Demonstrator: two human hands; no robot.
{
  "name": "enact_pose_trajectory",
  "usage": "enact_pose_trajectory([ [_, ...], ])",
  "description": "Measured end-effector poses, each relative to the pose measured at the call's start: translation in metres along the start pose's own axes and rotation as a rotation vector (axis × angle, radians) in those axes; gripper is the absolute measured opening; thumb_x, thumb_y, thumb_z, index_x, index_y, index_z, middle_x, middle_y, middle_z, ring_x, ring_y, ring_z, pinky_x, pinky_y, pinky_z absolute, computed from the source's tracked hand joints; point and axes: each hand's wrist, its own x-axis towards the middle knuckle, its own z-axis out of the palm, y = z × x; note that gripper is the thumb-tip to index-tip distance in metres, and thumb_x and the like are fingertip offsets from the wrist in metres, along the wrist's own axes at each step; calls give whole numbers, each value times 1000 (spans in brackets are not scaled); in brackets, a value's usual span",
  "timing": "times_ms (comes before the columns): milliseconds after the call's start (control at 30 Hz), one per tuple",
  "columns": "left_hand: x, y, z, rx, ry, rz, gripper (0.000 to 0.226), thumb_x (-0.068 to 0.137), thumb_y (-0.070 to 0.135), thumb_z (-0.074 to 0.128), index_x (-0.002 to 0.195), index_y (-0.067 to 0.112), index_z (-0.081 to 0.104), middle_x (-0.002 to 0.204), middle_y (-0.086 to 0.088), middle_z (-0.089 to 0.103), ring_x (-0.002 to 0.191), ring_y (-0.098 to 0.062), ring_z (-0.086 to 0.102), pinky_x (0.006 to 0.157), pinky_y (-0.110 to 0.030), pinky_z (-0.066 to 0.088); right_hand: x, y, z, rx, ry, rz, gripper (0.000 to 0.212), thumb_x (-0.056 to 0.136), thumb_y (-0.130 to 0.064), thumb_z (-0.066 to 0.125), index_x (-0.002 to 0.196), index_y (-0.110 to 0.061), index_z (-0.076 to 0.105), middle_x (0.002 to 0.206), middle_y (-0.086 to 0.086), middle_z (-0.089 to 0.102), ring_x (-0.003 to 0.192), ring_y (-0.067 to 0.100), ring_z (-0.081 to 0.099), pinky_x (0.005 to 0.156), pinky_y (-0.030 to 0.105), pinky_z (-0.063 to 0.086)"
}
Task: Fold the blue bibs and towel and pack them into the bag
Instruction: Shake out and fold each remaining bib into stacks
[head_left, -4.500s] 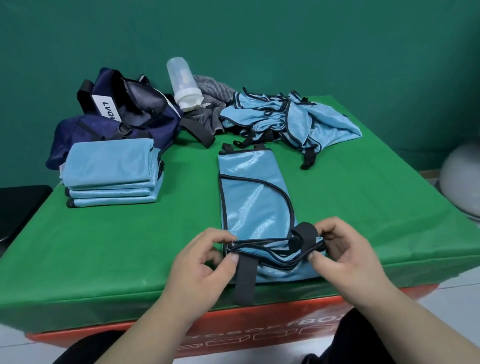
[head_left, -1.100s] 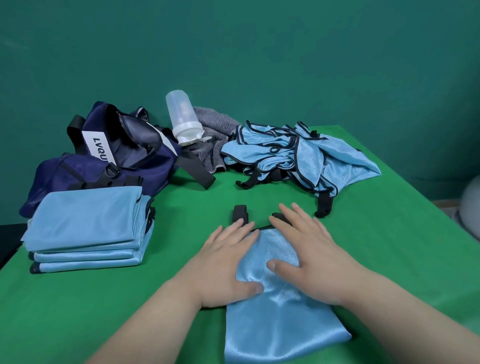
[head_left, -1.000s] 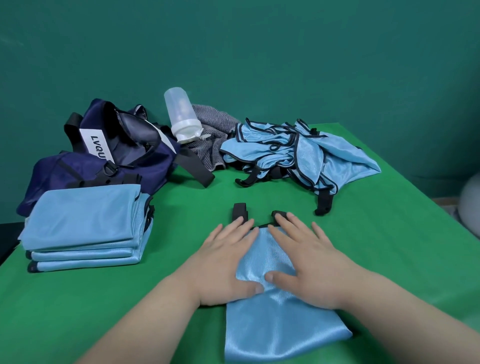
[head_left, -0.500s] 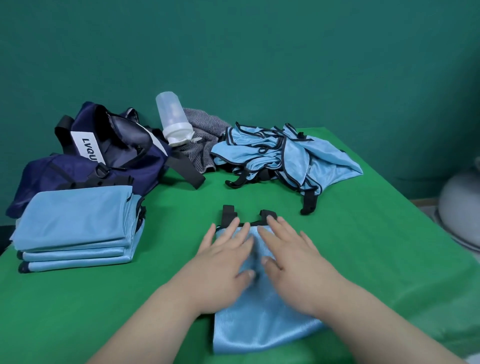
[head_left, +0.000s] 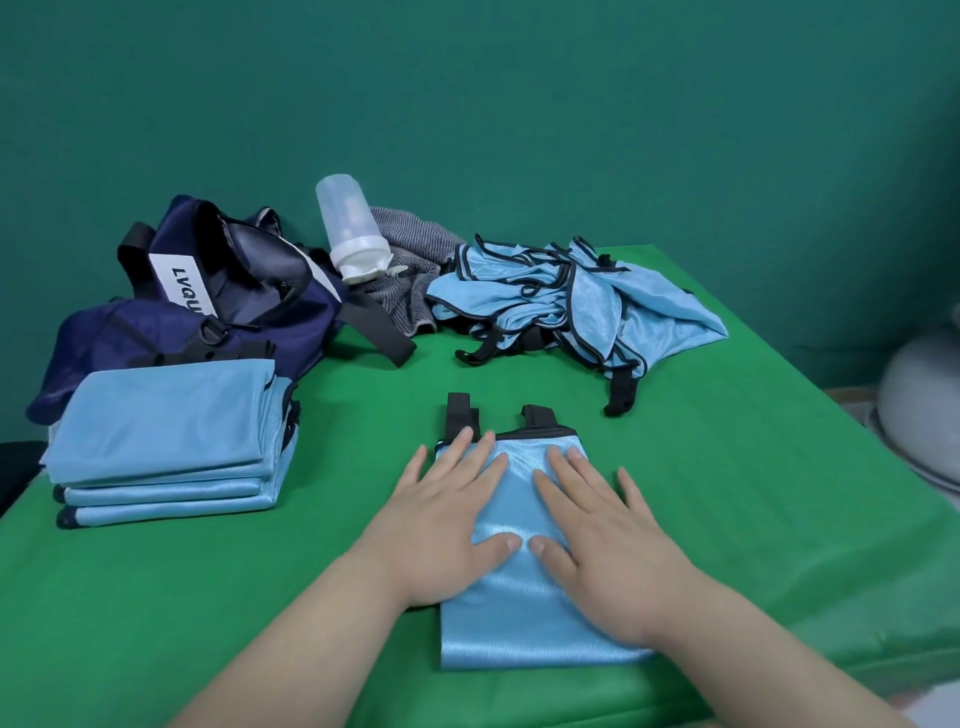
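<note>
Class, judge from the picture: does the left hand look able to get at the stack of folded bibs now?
Probably yes. The left hand lies flat on the folded bib, holding nothing, and only green tablecloth shows between it and the stack of folded bibs on its left.

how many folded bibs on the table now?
4. Three in the stack at the left, in front of the navy bag; one folded bib at centre under the flat left hand and right hand. The stack may hide more; the crumpled pile at back right is unfolded.
</note>
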Motion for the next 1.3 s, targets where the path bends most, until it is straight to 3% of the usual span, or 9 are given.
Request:
enact_pose_trajectory([
  [133,0,0,2,2,30,-2,92,79,76,11,158,32,-4,159,18,-28,142,-3,-37,122,-46,-11,2,0,4,15,8,9,82,88,-65,8,159,-26,-6,162,-10,-27,146,7,-30,122,50,-10],
  [267,-4,-1,1,-64,94,37,87,82,72,17,159,30,10,162,16,-20,142,-2,-35,122,-47,-11,1,9,2,213,6,-39,78,94,-66,34,158,-34,3,161,-17,-21,145,-2,-27,122,44,-13],
  [367,-13,-4,-1,-256,228,103,70,90,61,26,152,29,36,163,20,6,147,2,-21,123,-45,-10,-3,19,1,775,117,-58,61,87,-48,52,146,-42,38,162,-21,13,144,-17,-6,124,34,-4],
  [467,-26,-1,3,-403,316,119,54,96,54,32,136,30,58,154,25,30,149,5,-1,124,-45,-2,-9,24,2,1273,218,-8,46,80,-22,59,124,-31,64,146,-23,46,140,-16,24,121,27,16],
  [633,-67,20,14,-592,369,129,32,89,54,55,117,41,65,138,32,51,145,4,25,123,-42,14,-27,17,8,1424,328,-25,30,86,-5,59,108,-20,74,123,-18,68,132,-9,44,115,21,29],
  [833,-107,38,21,-381,248,90,52,75,62,62,124,44,62,140,39,40,144,14,11,125,-36,6,-64,22,18,1243,261,-44,37,72,-17,64,108,-21,73,124,-18,68,132,-12,43,114,14,28],
  [1000,-111,43,20,-345,254,-20,57,70,71,52,122,48,61,139,41,38,141,19,10,124,-32,8,-89,26,25,672,187,-151,41,69,-46,70,109,-51,61,142,-32,42,139,-18,21,115,12,19],
  [1133,-108,40,24,-375,325,-55,48,77,65,44,116,46,64,129,47,39,138,20,19,123,-31,15,-88,25,23,605,219,-144,47,73,-34,76,107,-56,55,139,-37,38,139,-18,20,116,13,19],
  [1300,-109,32,20,-349,242,7,53,75,69,45,122,49,60,134,48,32,140,20,11,121,-23,8,-83,29,19,561,234,-148,37,67,-48,74,100,-55,59,137,-33,44,138,-10,30,115,20,26],
])
